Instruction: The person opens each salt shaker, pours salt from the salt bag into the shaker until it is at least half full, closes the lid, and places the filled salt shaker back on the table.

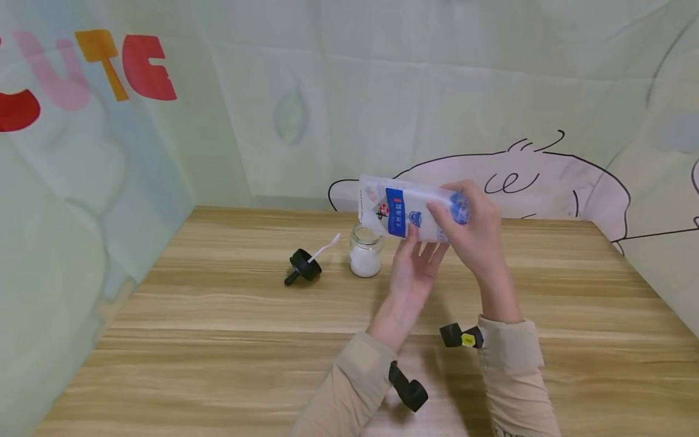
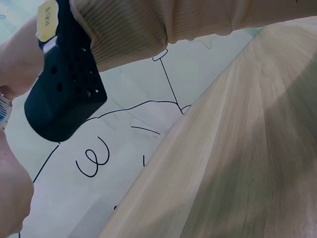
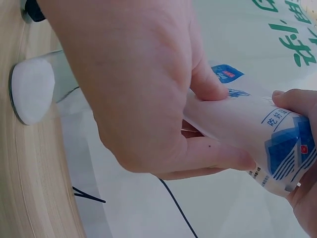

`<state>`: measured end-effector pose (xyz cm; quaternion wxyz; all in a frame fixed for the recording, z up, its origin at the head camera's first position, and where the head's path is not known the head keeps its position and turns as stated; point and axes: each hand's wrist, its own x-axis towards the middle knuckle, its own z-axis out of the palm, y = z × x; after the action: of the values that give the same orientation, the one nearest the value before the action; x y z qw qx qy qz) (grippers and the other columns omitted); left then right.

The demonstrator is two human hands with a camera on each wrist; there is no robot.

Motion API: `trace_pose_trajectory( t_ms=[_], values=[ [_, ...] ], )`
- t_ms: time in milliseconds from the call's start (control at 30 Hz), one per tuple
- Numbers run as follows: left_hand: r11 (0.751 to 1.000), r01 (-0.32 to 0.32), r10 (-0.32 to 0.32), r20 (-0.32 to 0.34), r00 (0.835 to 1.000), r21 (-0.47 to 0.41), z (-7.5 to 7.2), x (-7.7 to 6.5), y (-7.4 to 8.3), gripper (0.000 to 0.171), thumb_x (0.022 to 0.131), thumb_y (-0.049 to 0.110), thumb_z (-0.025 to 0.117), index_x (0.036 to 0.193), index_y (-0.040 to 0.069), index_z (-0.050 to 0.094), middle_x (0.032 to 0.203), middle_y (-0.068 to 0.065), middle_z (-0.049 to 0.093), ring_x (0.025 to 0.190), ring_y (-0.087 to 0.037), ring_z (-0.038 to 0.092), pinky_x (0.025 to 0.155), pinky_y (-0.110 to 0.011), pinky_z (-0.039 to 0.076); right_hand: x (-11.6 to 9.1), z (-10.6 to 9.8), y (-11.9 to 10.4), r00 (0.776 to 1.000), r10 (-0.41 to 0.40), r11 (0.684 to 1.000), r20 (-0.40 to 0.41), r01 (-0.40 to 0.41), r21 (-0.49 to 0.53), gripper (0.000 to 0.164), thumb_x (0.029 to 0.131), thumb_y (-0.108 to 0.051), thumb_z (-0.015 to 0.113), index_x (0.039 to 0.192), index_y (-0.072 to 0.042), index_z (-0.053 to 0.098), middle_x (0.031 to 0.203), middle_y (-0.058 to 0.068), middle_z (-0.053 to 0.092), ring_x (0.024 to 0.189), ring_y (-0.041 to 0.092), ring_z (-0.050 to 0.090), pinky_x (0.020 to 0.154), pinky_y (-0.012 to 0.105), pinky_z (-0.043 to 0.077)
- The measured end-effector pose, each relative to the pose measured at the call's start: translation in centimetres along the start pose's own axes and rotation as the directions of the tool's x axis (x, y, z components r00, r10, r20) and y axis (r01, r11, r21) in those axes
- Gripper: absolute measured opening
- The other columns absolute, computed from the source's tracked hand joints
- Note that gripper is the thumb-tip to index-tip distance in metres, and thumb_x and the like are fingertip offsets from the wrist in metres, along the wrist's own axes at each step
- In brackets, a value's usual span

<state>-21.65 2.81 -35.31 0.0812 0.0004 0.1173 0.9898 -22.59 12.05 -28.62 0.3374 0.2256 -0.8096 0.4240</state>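
A clear plastic bag of sea salt point(image 1: 415, 197) with a blue label is tilted, its left end over the mouth of a small glass jar point(image 1: 364, 258) partly filled with white salt. My right hand point(image 1: 475, 233) grips the blue-printed right end of the bag. From below, my left hand point(image 1: 412, 276) holds it, thumb on the front face. In the right wrist view, my left hand point(image 3: 143, 89) pinches the bag point(image 3: 242, 116) between thumb and fingers, and my right hand point(image 3: 302, 101) shows at the right edge. Whether salt is flowing is not visible.
Left of the jar, a black lid point(image 1: 304, 265) with a knob lies tipped on the wooden table point(image 1: 229, 364). A small white spoon point(image 1: 327, 246) sticks up from it. Behind the table hangs a printed cloth point(image 1: 349, 109). Black cameras are strapped to both sleeves.
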Motion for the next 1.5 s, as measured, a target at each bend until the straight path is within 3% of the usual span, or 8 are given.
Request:
trace_pose_trajectory(
  t_ms=[400, 1033, 1500],
  values=[
    [1.000, 0.008, -0.010, 0.053, 0.999, 0.030, -0.11, -0.10, 0.06, 0.049, 0.090, 0.034, 0.063, 0.135, 0.022, 0.049, 0.139, -0.001, 0.053, 0.129, -0.019, 0.051, 0.104, -0.029, 0.047, 0.03, -0.18, 0.07, 1.000, 0.012, 1.000, 0.005, -0.012, 0.005, 0.032, 0.085, -0.009, 0.072, 0.110, 0.004, 0.059, 0.097, 0.020, 0.066, 0.078, 0.015, 0.058, 0.061, 0.011, 0.045],
    [1.000, 0.008, -0.008, 0.023, 1.000, 0.008, -0.25, 0.02, -0.12, 0.051, 0.089, 0.033, 0.066, 0.135, 0.022, 0.049, 0.138, -0.001, 0.054, 0.127, -0.019, 0.053, 0.103, -0.029, 0.048, 0.11, -0.20, 0.48, 0.995, 0.079, 0.997, 0.061, -0.077, -0.025, 0.034, 0.088, -0.018, 0.070, 0.113, 0.000, 0.058, 0.102, 0.018, 0.067, 0.082, 0.022, 0.060, 0.062, 0.014, 0.047],
    [1.000, 0.001, -0.001, 0.001, 1.000, 0.004, -0.26, 0.20, 0.03, 0.047, 0.091, 0.028, 0.064, 0.135, 0.021, 0.049, 0.136, -0.001, 0.055, 0.126, -0.021, 0.053, 0.101, -0.030, 0.050, 0.09, 0.12, 0.33, 0.999, 0.031, 0.999, 0.017, -0.031, -0.007, 0.031, 0.087, -0.014, 0.070, 0.111, 0.002, 0.059, 0.099, 0.018, 0.067, 0.079, 0.018, 0.059, 0.062, 0.012, 0.045]
  ],
)
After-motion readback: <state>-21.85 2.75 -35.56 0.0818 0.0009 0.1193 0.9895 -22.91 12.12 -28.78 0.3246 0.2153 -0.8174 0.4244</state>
